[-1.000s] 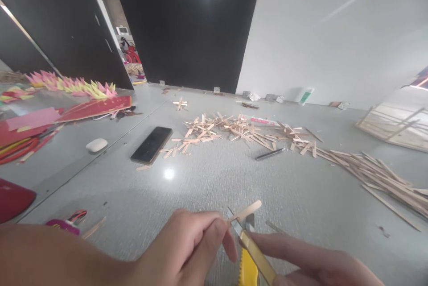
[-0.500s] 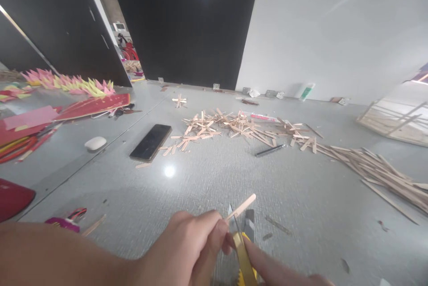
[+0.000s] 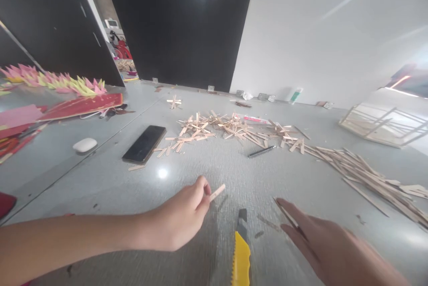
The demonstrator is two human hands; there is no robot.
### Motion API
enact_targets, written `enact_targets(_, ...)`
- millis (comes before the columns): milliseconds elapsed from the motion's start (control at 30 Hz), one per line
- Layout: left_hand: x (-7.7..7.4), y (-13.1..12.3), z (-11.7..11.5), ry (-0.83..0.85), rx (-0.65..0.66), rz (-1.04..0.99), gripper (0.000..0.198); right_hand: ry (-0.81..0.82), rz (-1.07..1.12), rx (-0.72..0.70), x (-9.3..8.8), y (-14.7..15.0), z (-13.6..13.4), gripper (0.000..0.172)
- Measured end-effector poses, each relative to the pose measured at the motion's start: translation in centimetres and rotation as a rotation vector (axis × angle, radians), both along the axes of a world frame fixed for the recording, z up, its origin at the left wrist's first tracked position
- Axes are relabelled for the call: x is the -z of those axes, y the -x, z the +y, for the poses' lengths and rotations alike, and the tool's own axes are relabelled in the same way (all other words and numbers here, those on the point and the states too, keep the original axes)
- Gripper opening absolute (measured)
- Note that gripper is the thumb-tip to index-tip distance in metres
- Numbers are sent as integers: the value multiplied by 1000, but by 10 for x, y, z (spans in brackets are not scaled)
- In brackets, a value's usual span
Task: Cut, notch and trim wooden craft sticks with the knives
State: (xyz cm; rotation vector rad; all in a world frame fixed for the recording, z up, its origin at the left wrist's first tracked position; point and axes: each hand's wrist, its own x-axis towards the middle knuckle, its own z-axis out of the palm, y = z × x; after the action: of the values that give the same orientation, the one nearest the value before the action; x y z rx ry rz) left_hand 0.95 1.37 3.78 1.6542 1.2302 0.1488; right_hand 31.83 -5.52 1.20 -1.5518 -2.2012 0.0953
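Note:
My left hand (image 3: 182, 221) reaches forward low over the grey floor, its thumb and fingers pinched on a short wooden stick piece (image 3: 217, 192) that points up and right. A yellow utility knife (image 3: 241, 250) lies on the floor between my hands, black tip pointing away from me, and neither hand touches it. My right hand (image 3: 321, 243) is stretched out flat at the lower right, fingers extended. A thin sliver of wood (image 3: 288, 215) lies along its fingertips; whether they grip it is unclear. Small offcuts (image 3: 264, 222) lie just left of that hand.
A scattered pile of short wooden sticks (image 3: 230, 127) and a bundle of long strips (image 3: 364, 172) lie ahead. A black phone (image 3: 144, 144), a pen (image 3: 261, 151), a white case (image 3: 84, 145), coloured paper (image 3: 67, 107) and a stick frame (image 3: 381, 123) surround them.
My right hand let go of the yellow knife, which now lies on the floor, and moved right with fingers spread. My left hand moved forward with a shorter stick piece.

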Motion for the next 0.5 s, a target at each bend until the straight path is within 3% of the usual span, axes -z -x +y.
enact_targets(100, 4, -5, -4, 233, 69, 33, 24, -125, -398, -117, 20, -9, 1, 60)
enact_targets(233, 3, -4, -3, 310, 160, 89, 27, -405, -859, -161, 12, 19, -5, 62)
enact_targets(367, -9, 3, -2, 36, 254, 191, 32, -365, -854, -483, 2, 57, -3, 53)
enact_targets(500, -12, 9, 11, -290, 236, 143, 23, -405, -740, -594, 6, 60, 10, 38)
